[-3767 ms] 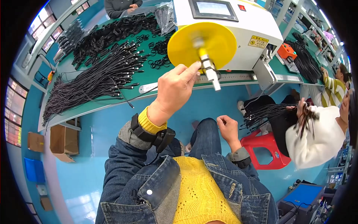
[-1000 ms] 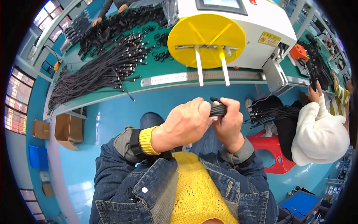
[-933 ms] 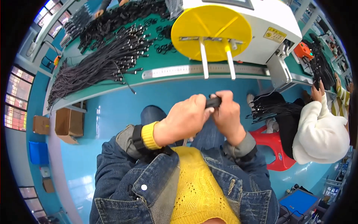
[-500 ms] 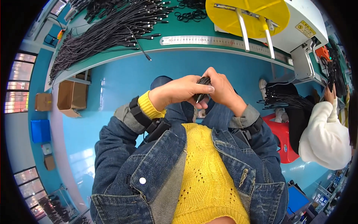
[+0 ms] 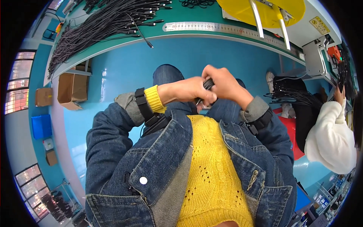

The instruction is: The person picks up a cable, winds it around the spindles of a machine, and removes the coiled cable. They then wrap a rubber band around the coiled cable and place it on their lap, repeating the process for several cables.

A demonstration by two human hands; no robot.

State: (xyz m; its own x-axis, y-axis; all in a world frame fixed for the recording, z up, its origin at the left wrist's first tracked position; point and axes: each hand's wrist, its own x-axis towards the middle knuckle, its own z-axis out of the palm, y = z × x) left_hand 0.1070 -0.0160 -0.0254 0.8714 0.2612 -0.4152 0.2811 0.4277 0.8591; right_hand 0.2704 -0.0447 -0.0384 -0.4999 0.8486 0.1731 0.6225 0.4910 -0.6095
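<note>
Above my lap, both hands close around a small coiled black cable, mostly covered by the fingers. My left hand grips it from the left side, its thumb pressed across the front. From the right my right hand wraps over the coil, knuckles up, its fingers a little blurred. One dark end of the cable pokes out below the left fingers. A large bundle of loose black cables lies on the green worktable beyond, one cable hanging over the edge.
A steel ruler lies along the table's front edge. To its right stands a white machine with a yellow disc and metal rods. A cardboard box sits under the table at left. At right, a person in a white top handles cables.
My right hand has closed further over the coil and my left fingers have curled around it. The view has shifted, so the table sits higher in it.
</note>
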